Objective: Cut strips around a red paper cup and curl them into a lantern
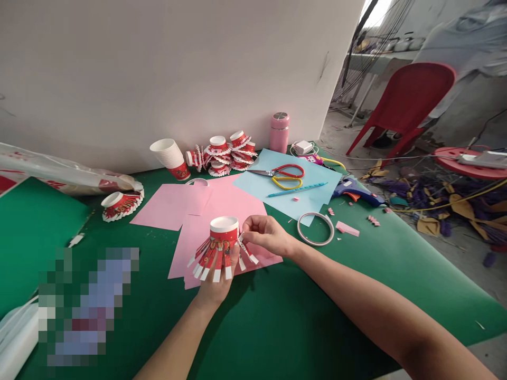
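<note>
A red and white paper cup (224, 232), its side cut into strips that splay outward, is held upside down above the pink paper (245, 198). My left hand (218, 282) grips it from below, with most of the fingers hidden under the strips. At the cup's right side, my right hand (267, 235) pinches one of the strips between thumb and fingertips. Several similar cut cups (219, 153) are heaped against the wall, and another cut cup (119, 205) lies at the left. A stack of uncut cups (170, 158) leans beside the heap.
Scissors (283, 174) and a blue pencil (297, 190) lie on light blue paper (273, 158). A tape roll (316, 229), pink scraps (347, 228) and a blue glue gun (358, 191) are to the right. A pink flask (279, 134) stands by the wall. A red chair (407, 105) is beyond the table.
</note>
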A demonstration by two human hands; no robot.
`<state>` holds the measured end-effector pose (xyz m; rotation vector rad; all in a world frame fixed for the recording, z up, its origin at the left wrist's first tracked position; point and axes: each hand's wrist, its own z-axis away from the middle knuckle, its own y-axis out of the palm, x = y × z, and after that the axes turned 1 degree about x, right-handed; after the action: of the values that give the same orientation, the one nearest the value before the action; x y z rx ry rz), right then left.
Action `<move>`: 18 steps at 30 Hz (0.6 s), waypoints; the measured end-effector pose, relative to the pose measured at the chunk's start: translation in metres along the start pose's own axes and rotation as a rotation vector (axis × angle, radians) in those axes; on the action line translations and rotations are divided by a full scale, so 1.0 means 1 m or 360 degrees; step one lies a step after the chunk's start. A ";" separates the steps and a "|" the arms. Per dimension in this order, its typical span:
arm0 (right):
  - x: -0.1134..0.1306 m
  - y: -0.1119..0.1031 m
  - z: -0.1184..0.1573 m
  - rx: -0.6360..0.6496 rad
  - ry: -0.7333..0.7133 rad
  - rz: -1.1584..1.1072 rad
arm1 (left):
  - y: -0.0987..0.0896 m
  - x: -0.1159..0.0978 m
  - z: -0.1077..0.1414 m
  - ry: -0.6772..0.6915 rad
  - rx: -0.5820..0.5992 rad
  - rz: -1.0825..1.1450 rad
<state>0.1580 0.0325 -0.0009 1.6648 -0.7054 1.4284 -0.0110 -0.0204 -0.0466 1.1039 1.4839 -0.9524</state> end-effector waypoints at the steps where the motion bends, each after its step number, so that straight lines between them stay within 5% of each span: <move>1: 0.000 0.000 0.000 0.0014 -0.0007 0.0022 | 0.001 -0.001 0.000 0.0021 0.0005 -0.0025; 10: -0.001 0.005 0.001 0.0087 -0.0058 0.0106 | 0.018 -0.038 -0.001 0.0096 0.0101 -0.0291; 18: 0.006 0.008 0.003 0.0035 -0.0049 0.0194 | 0.014 -0.025 -0.002 0.0128 0.0108 -0.0134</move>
<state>0.1539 0.0265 0.0062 1.6884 -0.8231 1.5031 0.0039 -0.0186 -0.0220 1.1477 1.5843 -1.0338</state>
